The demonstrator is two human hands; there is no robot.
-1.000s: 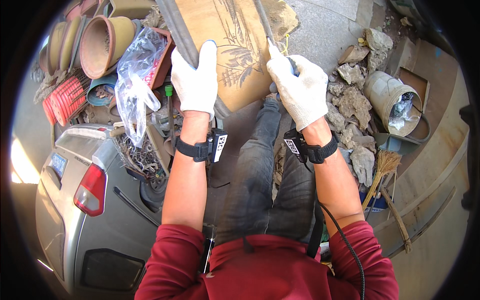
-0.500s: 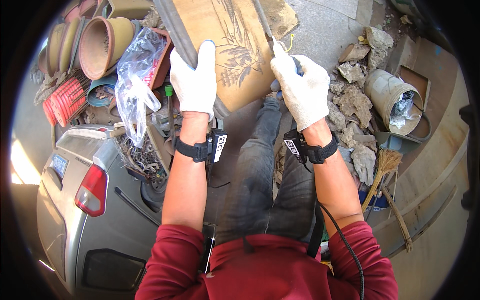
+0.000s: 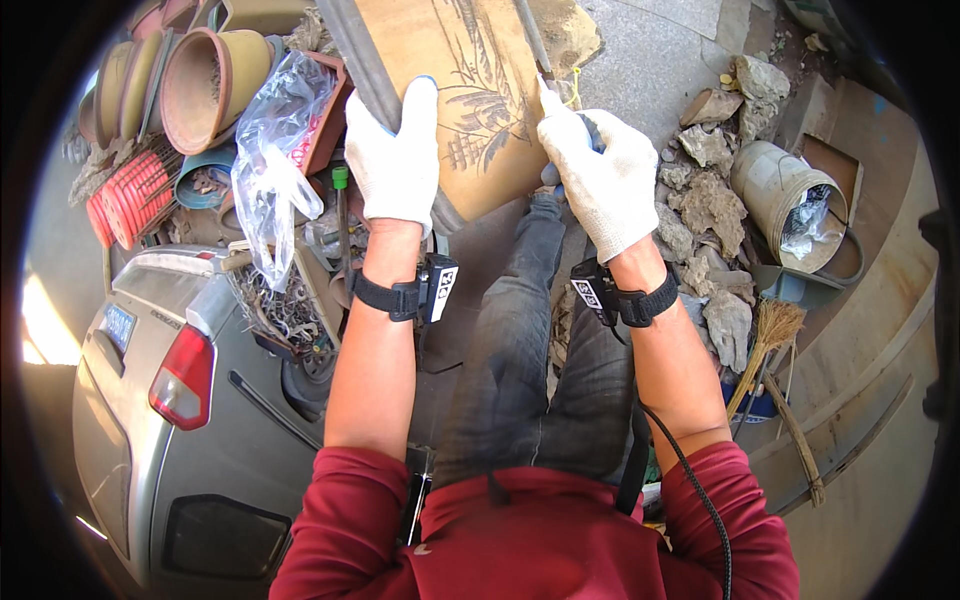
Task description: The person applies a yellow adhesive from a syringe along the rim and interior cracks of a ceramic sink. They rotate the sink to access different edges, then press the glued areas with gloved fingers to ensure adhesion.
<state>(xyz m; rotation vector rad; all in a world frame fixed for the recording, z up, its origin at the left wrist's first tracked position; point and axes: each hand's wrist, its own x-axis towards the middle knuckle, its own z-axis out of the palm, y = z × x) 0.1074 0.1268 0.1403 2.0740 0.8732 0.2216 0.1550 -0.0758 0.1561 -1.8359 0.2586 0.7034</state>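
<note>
A tan panel (image 3: 430, 45) with a dark leafy design and grey edging tilts at the top of the view. My left hand (image 3: 388, 160), in a white knitted glove, grips its left edge with the thumb raised along the grey strip. At the panel's right edge, my right hand (image 3: 595, 175), gloved alike, is closed around a slim white-handled tool (image 3: 548, 98); its tip meets the grey edge, and most of the handle is hidden by the fingers. Black devices are strapped to both wrists.
Stacked plant pots (image 3: 205, 85), a plastic bag (image 3: 275, 150) and red baskets (image 3: 130, 200) lie left, above a car (image 3: 150, 470). Broken rocks (image 3: 705, 210), a bucket (image 3: 775, 195) and a straw broom (image 3: 770, 340) are right, beside paving (image 3: 660, 55). My legs are below the panel.
Both hands and the panel have shifted very slightly; my left hand is a little higher and further right than half a second ago. The grips look the same.
</note>
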